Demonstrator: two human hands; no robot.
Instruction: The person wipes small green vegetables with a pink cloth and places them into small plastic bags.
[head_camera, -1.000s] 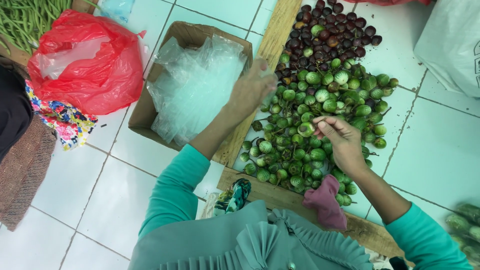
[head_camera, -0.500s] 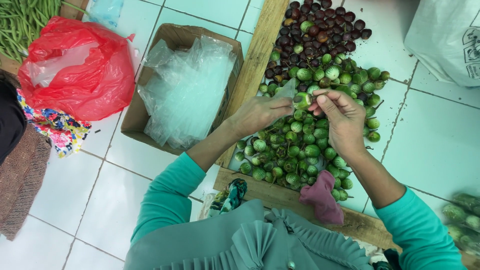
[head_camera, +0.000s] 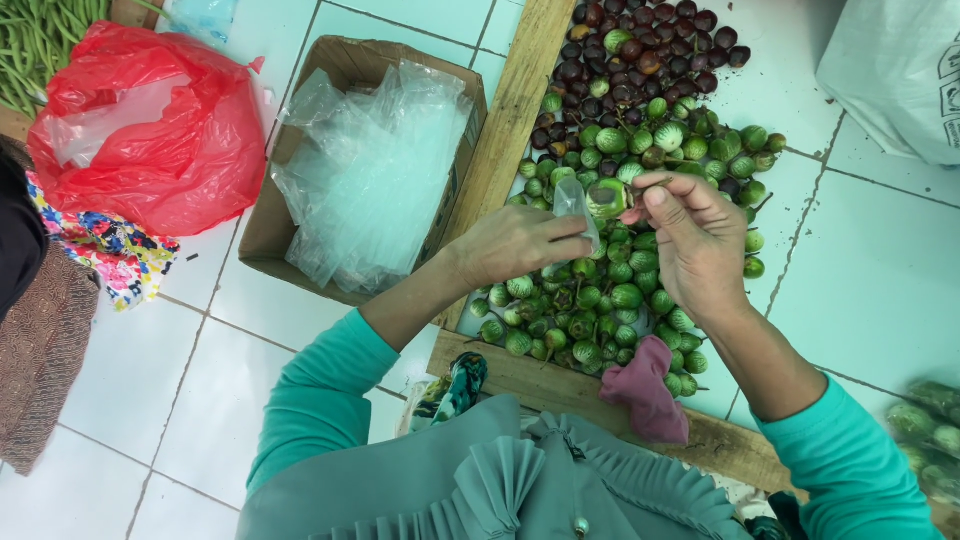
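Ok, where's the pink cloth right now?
The pink cloth lies low in the head view, on the wooden frame, at the near edge of the green eggplants, below the right hand.

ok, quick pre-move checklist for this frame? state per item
1. Left hand has the small clear plastic bag pinched: ok.
2. Bag mouth open wide enough to load: cannot tell, the film is crumpled.
3. Right hand is at the bag, fingertips beside its top edge: ok.
4. Right hand holds a fruit: cannot tell, the fingers are curled and hide the grip.
5. Pile of small green round eggplants lies directly under both hands: ok.
6. Spare clear bags in the cardboard box beside the left forearm: ok.
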